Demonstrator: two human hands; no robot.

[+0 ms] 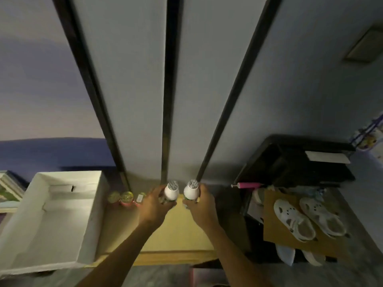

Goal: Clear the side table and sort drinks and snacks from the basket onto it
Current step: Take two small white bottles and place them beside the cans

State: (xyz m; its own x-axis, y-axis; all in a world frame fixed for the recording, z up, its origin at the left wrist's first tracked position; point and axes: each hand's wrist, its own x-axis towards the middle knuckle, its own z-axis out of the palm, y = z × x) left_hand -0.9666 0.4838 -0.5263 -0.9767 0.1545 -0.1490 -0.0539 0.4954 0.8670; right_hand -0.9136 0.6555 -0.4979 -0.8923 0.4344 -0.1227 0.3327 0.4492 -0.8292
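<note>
Head view, dim light, wide-angle distortion. Two small white drink bottles are held upright over the far edge of the yellow-topped side table [178,230], close to the wall. The left bottle [171,191] is wrapped low on its body by the left hand [154,206]; the right bottle [191,190] is gripped the same way by the right hand [202,208]. Both foil caps are kept uppermost and clear of the fingers, probably so the bottles can be stood down without tipping.

The bottles are held just beside each other and level, in line with a short row of small cups [126,198] already standing at the far left of the table; a drinks row along the back edge appears to be intended. Whether the bottle bases touch the tabletop cannot be told, as the hands cover them.

An open white cardboard box [44,220] rests on the left of the table. A shoe rack with white clogs [308,218] stands to the right. The basket is not identified in view.
</note>
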